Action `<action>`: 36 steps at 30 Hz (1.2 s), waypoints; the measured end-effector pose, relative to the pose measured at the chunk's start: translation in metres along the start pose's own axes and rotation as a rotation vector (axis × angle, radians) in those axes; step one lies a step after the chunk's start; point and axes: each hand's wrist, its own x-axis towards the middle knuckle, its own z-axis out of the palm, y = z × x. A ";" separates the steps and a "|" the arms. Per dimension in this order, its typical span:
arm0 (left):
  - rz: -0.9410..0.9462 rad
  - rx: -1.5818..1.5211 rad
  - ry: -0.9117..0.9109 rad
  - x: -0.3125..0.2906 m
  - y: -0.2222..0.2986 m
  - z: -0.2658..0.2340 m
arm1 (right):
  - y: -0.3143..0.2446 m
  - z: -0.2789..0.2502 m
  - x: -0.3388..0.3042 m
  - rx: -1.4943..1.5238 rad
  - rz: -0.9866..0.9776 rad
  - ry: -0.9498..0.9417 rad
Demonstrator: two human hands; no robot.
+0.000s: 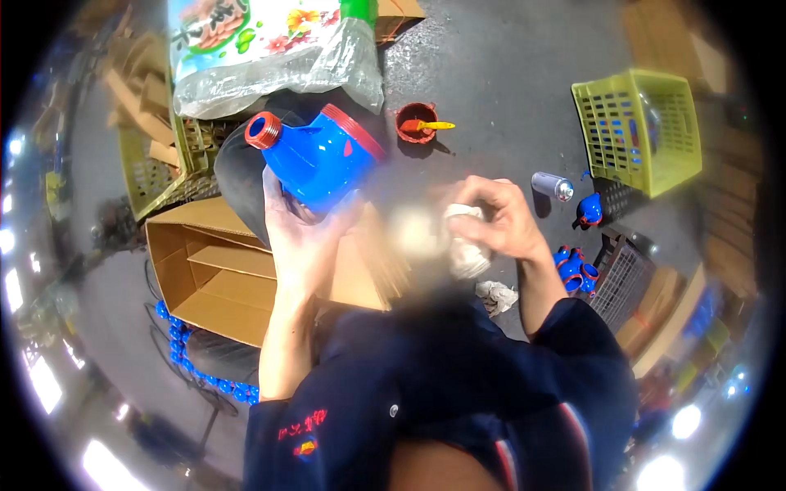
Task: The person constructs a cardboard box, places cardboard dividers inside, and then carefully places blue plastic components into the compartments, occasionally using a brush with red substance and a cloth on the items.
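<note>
My left hand [299, 229] is wrapped round the underside of a glossy blue valve body [315, 159]. Its threaded neck and its wide round end are both painted red, and a small red mark shows on its side. The neck tilts up to the left. To the right and apart from it, my right hand [495, 217] pinches a crumpled white rag [469, 245]. A blurred patch hides part of the space between the two hands. Beyond them on the floor sits a small red paint pot [417, 114] with a yellow-handled brush [434, 126] across it.
An open cardboard box [217, 270] stands left, below a bulky printed plastic sack [270, 90]. At right are a yellow-green crate [622, 135], a spray can [552, 186], a blue fitting [589, 209] and several more fittings [578, 272]. Crumpled paper or cloth [496, 297] lies near my right forearm.
</note>
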 end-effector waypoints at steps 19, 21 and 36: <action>0.112 0.097 0.083 -0.007 -0.006 -0.030 | -0.032 0.096 0.067 -0.819 -0.671 0.321; 0.120 0.030 0.085 -0.006 -0.009 -0.031 | -0.032 0.098 0.068 -0.839 -0.664 0.325; 0.056 -0.032 0.112 0.000 -0.005 -0.037 | -0.016 -0.001 0.017 -1.040 -0.215 0.777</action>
